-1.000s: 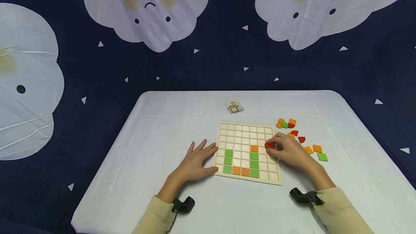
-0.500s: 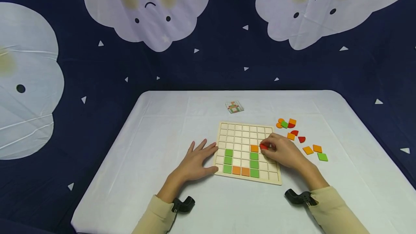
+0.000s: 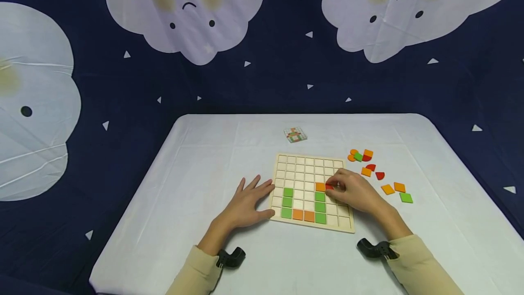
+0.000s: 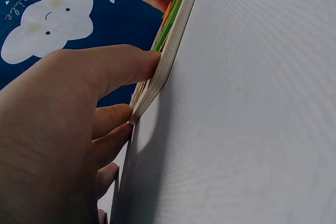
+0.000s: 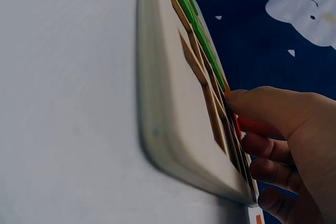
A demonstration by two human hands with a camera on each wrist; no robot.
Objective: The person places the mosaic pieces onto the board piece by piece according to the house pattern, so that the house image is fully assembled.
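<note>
A wooden grid board [image 3: 300, 169] lies on the white table, with several green tiles [image 3: 320, 207] and orange tiles [image 3: 309, 217] set into its squares in a U shape. My right hand [image 3: 360, 189] pinches a red tile [image 3: 329, 186] between thumb and fingers, at the square just right of the upper orange tile [image 3: 320, 187]. Most of that red piece is hidden by the fingers; a sliver of red [image 5: 238, 127] shows in the right wrist view. With fingers spread, my left hand [image 3: 244, 206] touches the board's left edge with thumb and fingertips.
Loose orange, green and red pieces lie right of the board, among them a red quarter-circle [image 3: 380, 175] and a green square [image 3: 406, 198]. Behind the board lies a small pattern card [image 3: 295, 135]. A dark blue cloth [image 3: 278, 90] with clouds hangs beyond the table.
My right hand has moved left across the board with the red tile, from near the right edge to beside the upper orange tile, and lowered it there. My left hand has stayed put.
</note>
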